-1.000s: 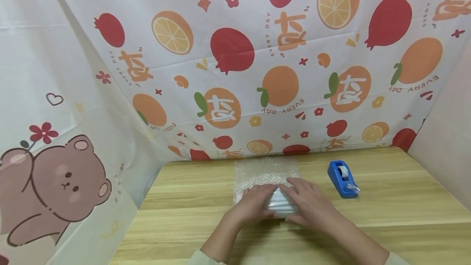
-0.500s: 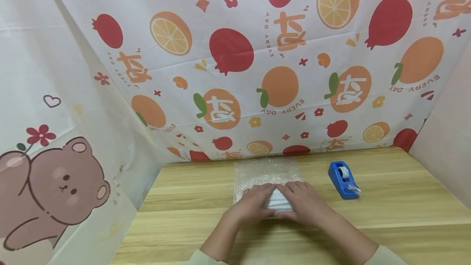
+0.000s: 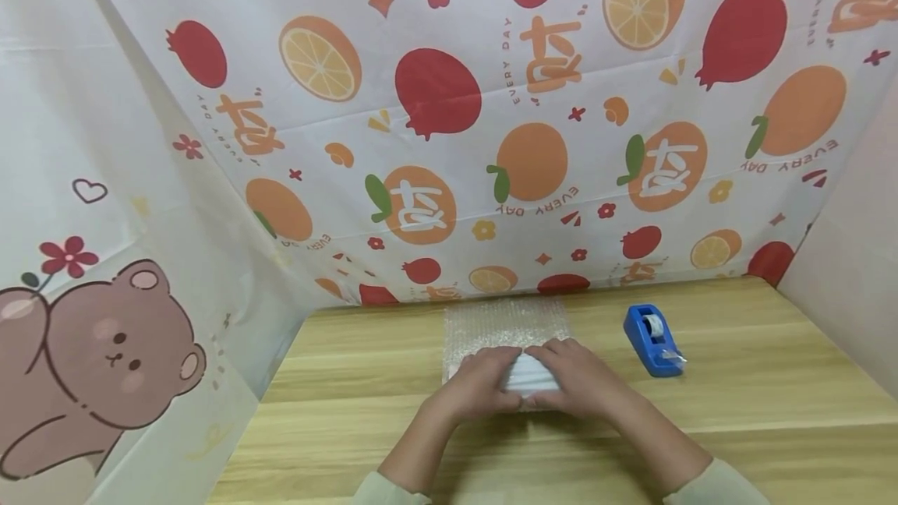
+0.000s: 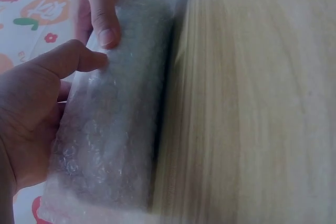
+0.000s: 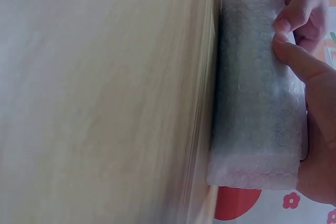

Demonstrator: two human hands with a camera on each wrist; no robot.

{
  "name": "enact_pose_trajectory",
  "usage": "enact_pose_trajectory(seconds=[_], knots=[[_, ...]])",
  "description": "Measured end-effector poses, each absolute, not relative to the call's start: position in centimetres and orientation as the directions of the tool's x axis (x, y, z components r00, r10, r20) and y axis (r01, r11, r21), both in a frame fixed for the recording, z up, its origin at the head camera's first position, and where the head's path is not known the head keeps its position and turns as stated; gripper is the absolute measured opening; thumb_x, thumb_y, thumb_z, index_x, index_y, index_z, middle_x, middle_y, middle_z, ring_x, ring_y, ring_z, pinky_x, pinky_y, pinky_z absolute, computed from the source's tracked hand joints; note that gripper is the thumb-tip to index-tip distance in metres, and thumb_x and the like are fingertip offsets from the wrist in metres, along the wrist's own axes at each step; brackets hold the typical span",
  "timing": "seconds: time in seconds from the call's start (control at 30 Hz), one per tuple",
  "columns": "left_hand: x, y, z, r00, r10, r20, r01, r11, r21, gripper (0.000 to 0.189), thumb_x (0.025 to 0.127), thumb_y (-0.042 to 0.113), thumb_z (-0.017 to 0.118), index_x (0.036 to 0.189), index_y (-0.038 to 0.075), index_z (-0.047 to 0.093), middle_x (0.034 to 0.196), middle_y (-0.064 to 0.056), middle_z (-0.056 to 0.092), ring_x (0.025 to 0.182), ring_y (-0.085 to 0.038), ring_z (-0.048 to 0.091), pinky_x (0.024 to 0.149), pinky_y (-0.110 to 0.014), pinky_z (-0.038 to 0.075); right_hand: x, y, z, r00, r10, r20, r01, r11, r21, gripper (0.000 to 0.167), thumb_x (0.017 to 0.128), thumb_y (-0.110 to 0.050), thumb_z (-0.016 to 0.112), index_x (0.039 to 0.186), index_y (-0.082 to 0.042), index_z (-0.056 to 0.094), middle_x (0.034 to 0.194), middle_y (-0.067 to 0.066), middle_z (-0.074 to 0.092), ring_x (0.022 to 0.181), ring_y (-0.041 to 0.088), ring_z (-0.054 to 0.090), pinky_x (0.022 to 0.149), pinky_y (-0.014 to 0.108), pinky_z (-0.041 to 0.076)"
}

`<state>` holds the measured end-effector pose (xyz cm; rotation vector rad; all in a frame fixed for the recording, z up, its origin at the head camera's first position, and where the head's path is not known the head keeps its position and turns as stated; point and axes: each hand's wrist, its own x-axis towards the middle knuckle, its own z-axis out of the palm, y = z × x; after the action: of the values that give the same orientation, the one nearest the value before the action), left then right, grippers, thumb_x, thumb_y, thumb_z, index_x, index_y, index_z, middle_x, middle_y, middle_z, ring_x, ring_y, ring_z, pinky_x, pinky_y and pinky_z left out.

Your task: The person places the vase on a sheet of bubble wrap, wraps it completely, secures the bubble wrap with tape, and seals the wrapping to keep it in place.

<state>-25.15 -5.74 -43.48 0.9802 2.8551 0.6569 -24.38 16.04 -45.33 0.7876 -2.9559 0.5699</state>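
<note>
A roll of bubble wrap lies on the table at the centre of the head view, wrapped round something pale whose kind is hidden. My left hand grips its left part and my right hand its right part, fingers over the far side and thumbs on the near side. In the left wrist view the two thumbs almost meet on the bubble-wrapped roll. The right wrist view shows the roll's folded end beyond my right hand. Behind the hands a flat stretch of bubble wrap spreads toward the cloth.
To the right stands a blue tape dispenser with a loose strip of clear tape at its front. A white cloth with fruit prints hangs behind the wooden table, and a bear-printed cloth hangs at the left.
My right hand has moved a little left, closer to the left hand, and its thumb has come in toward the left thumb. The left hand has stayed nearly still.
</note>
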Motion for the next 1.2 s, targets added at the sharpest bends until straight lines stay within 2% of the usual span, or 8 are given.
enact_pose_trajectory(seconds=[0.2,0.43,0.87,1.2], knots=[[-25.26,-5.46,-43.61,-0.786,0.606,0.122,0.607,0.720,0.336,0.062,0.075,0.034,0.078,0.132,0.020,0.058,0.124,0.005,0.065,0.101,-0.013,0.057,0.077,-0.032,0.041,-24.55,15.93,-44.96,-0.888,-0.448,0.101,-0.453,0.817,-0.358,0.082,0.077,-0.074,0.063,0.142,-0.025,0.052,0.131,0.002,0.058,0.105,0.017,0.050,0.086,0.040,0.046],[-24.94,-5.15,-43.72,-0.792,0.597,0.125,0.607,0.749,0.266,0.067,0.077,0.040,0.077,0.136,0.017,0.055,0.131,0.000,0.062,0.112,-0.018,0.058,0.082,-0.036,0.044,-24.43,15.89,-44.93,-0.888,-0.448,0.109,-0.455,0.817,-0.354,0.079,0.078,-0.072,0.064,0.141,-0.025,0.053,0.130,0.001,0.059,0.104,0.016,0.050,0.085,0.040,0.046],[-24.96,-5.38,-43.67,-0.799,0.592,0.106,0.594,0.746,0.302,0.069,0.079,0.046,0.077,0.138,0.017,0.055,0.134,0.001,0.061,0.112,-0.018,0.058,0.082,-0.037,0.044,-24.35,15.69,-44.95,-0.892,-0.439,0.108,-0.447,0.821,-0.355,0.081,0.076,-0.075,0.062,0.140,-0.026,0.053,0.130,0.001,0.059,0.105,0.017,0.051,0.087,0.041,0.047],[-24.75,-5.20,-43.76,-0.802,0.587,0.108,0.591,0.758,0.276,0.065,0.082,0.047,0.074,0.137,0.017,0.055,0.134,0.000,0.061,0.115,-0.020,0.057,0.084,-0.038,0.044,-24.33,15.70,-45.09,-0.896,-0.431,0.108,-0.439,0.824,-0.359,0.082,0.076,-0.077,0.061,0.140,-0.026,0.053,0.129,-0.001,0.059,0.103,0.015,0.050,0.085,0.039,0.046]])
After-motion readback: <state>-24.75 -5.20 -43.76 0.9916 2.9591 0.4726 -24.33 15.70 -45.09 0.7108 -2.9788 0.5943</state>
